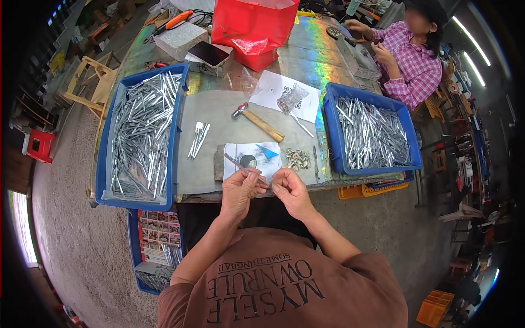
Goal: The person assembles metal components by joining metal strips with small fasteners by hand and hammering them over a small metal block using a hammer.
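My left hand (239, 192) is closed around a thin grey metal rod (235, 162), which slants up and left past the fingers. At the rod's near end, the thumb and fingers of my right hand (291, 192) are pinched together; the fingertips hide the exact grip. Just beyond my hands is a white-covered block (231, 150) with a dark round spot (249, 162) and a blue triangular piece (267, 153). Right of it sits a heap of small metal pieces (298, 159). A wooden-handled hammer (262, 124) lies farther back, and several thin silver rods (198, 141) lie left.
Blue trays full of silver rods stand left (177, 136) and right (329, 131). Behind are a paper sheet (268, 87), a red bag (251, 27) and a phone (209, 53). A co-worker in a checked shirt (413, 65) sits far right. A lower blue bin (133, 240) is at my left.
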Demonstrator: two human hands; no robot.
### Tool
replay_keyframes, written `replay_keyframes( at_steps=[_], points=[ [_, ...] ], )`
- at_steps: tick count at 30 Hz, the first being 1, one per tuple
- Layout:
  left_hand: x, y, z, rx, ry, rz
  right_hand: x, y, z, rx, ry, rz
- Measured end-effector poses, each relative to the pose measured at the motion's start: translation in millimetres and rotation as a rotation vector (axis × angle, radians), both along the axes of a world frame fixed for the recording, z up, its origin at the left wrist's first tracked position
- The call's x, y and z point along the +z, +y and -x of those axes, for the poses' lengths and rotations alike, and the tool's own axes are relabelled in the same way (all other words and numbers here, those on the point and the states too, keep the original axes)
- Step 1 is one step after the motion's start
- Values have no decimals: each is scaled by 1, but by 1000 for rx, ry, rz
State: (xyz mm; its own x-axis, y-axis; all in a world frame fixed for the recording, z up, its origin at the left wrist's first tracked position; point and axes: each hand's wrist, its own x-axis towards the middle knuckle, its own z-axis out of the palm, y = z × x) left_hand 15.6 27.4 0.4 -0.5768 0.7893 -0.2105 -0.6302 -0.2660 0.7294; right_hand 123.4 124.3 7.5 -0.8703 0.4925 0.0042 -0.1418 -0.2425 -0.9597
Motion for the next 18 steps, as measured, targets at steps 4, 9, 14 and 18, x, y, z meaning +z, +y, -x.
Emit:
replay_keyframes(
  at_steps=[4,9,14,18],
  points=[
    [0,0,-1,14,-23,-14,0,-1,1,12,-12,-30],
    [-1,-1,-2,6,-20,-3,-1,-2,0,4,-26,-52],
    [-3,0,-6,29,31,13,-1,-5,3,-42,-10,-9],
    [2,0,-7,72,116,62,-4,-9,7,-134,25,64]
  ],
)
